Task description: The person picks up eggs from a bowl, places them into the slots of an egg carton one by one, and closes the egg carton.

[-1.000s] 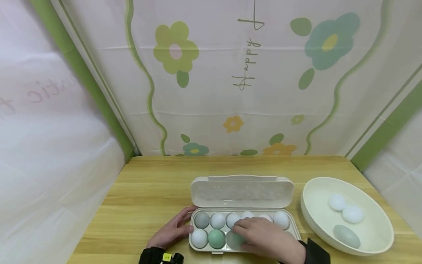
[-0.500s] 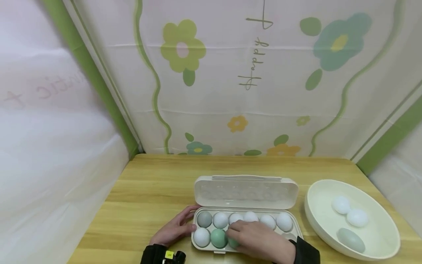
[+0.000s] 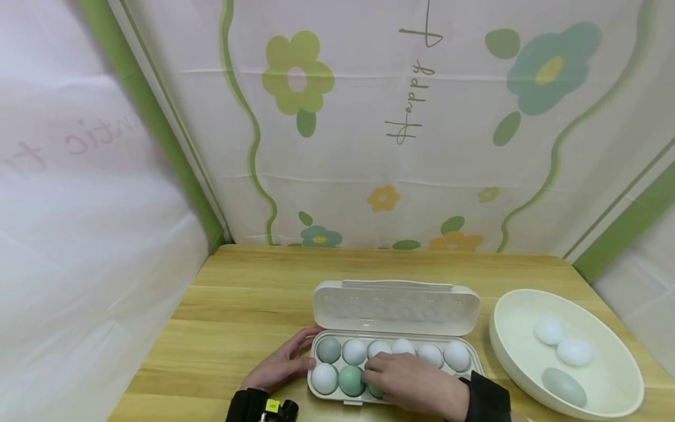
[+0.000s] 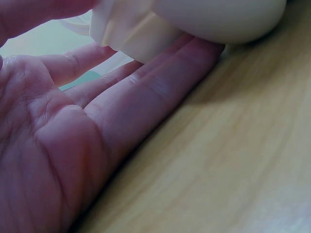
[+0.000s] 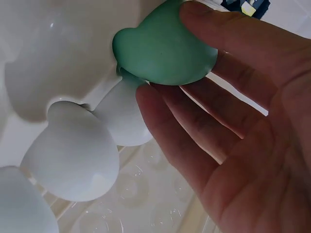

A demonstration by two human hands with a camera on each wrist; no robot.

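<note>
- Holding a green egg (image 3: 375, 390) in the right hand (image 3: 413, 381), pinched between thumb and fingertips, with small gaps between the fingers.
- Reaching in over the front row of the egg carton (image 3: 329, 398) from about four o'clock, with knuckles up and fingers aimed between nine and ten.
- Keeping the green egg at the third cup from the nine o'clock end, near a second green egg (image 3: 351, 381) at its nine o'clock.
- Touching the carton's nine o'clock end with the left hand (image 3: 279, 366), low by the table (image 3: 253, 299), fingers long and nearly straight toward two o'clock, thumb spread apart from them.
- Open at the carton's twelve o'clock: the lid (image 3: 395, 308).
- At the carton's three o'clock, near but apart: a cream bowl (image 3: 606, 387) with two white eggs (image 3: 549, 330) and one gray-green egg (image 3: 564, 387).
</note>
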